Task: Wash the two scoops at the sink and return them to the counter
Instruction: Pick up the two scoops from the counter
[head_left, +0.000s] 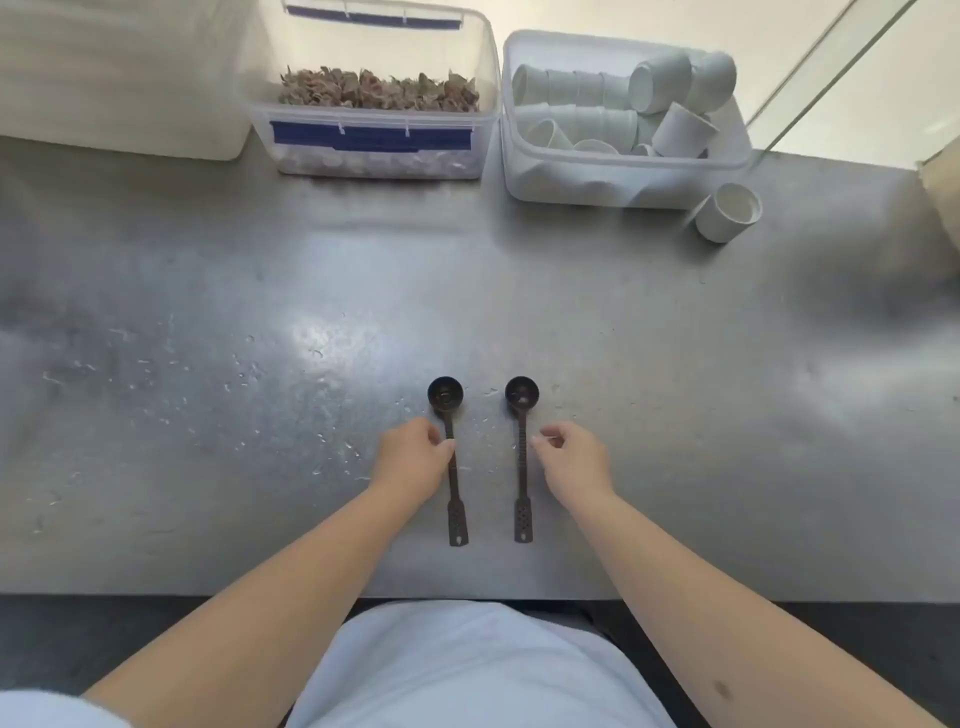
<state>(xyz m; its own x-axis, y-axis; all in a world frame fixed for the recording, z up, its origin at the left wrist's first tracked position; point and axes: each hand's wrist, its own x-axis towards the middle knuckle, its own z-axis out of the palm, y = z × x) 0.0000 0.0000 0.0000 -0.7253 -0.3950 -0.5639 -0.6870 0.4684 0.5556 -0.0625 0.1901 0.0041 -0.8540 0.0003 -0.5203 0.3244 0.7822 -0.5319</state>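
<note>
Two dark long-handled scoops lie side by side on the steel counter (675, 415), bowls pointing away from me. The left scoop (445, 396) has a wide perforated handle end near the counter's front edge, and so does the right scoop (521, 397). My left hand (413, 457) rests against the left scoop's handle, fingertips touching it at mid-length. Just right of the right scoop's handle hovers my right hand (571, 457), fingers curled and a little apart from the handle. No sink is in view.
Along the back stand a clear tub of dried leaves (374, 156), a tub of white cups (618, 176), a frosted bin (119, 78) at left, and one loose white cup (727, 212). Small crumbs litter the counter's left half. A glass panel rises at right.
</note>
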